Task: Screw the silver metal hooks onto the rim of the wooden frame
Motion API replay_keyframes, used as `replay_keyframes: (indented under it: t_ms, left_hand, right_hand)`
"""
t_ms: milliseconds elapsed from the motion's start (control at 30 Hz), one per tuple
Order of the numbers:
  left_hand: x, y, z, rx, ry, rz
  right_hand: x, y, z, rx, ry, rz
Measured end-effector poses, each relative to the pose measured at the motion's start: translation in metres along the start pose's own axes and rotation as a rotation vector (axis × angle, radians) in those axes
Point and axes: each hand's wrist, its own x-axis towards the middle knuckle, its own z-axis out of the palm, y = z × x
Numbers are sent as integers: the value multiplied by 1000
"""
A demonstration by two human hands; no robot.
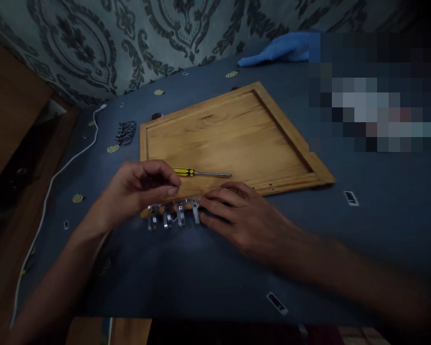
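A framed wooden panel point(215, 134) lies on the blue-grey cloth. Along its near edge sits a row of silver metal hooks point(180, 215), their curved ends hanging past the wood. My left hand point(140, 189) hovers above the hooks' left part, thumb and forefinger pinched; whatever is between them is too small to make out. At the right end of the row, the closed fingers of my right hand point(237, 215) hold the last hook against the edge. A screwdriver point(201, 173) with a yellow and black handle rests on the panel, its handle end partly hidden behind my left hand.
Several dark hooks point(125, 132) are heaped left of the panel. A white cable point(72, 160) runs down the cloth's left side. At the back lies a blue cloth point(276, 49) by the patterned wall point(187, 28). A blurred-out patch covers the upper right.
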Motion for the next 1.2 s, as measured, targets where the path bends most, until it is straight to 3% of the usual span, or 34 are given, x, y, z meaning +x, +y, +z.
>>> replay_keyframes:
  t_ms: [233, 600, 1200]
  left_hand:
    - [5, -1, 26, -58, -133, 102]
    - [3, -10, 28, 114, -97, 228]
    - [7, -21, 32, -60, -86, 195]
  right_hand:
    - [1, -1, -2, 5, 14, 10]
    - [-2, -1, 0, 3, -17, 10]
    - [-2, 0, 0, 28, -4, -1]
